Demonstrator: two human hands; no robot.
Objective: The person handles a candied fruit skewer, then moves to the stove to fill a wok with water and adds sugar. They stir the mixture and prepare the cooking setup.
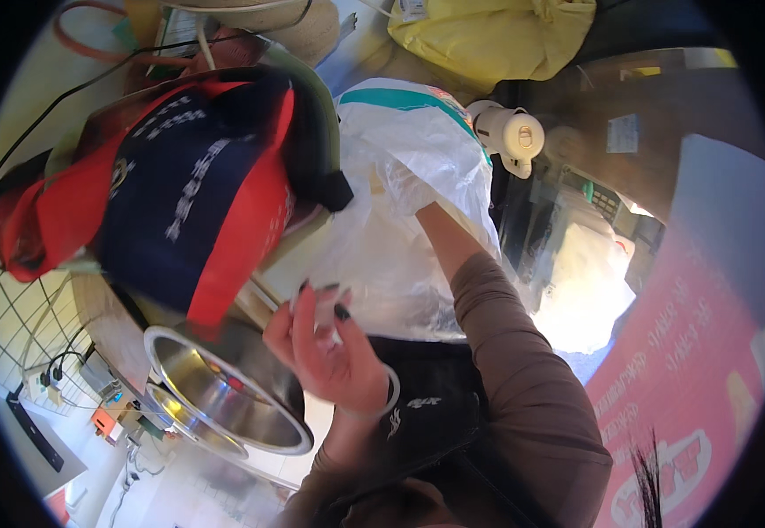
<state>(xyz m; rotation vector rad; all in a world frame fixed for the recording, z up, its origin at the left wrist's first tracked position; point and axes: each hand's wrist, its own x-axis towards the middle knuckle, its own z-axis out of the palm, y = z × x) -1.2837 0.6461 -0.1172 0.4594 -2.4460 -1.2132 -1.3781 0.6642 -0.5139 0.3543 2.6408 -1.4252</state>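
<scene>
A large clear plastic bag (382, 264) with a green band and pale contents lies before me. My right hand (412, 188) is at its upper part, covered by thin translucent plastic; whether this is a glove or the bag cannot be told, and its fingers are hidden. My left hand (330, 350), with a pale bracelet at the wrist and dark nails, is raised palm up beside the bag's lower left. Its bent fingers and thumb pinch a small whitish, translucent piece (325, 315). Left of the bag lies a navy and red fabric item (178, 191) bearing writing.
Metal basins (224, 389) stand at the lower left. A cream electric kettle (518, 135) is right of the bag, a yellow bag (495, 39) above it. Cables run along the left. A pink and white printed sheet (673, 343) is at the right.
</scene>
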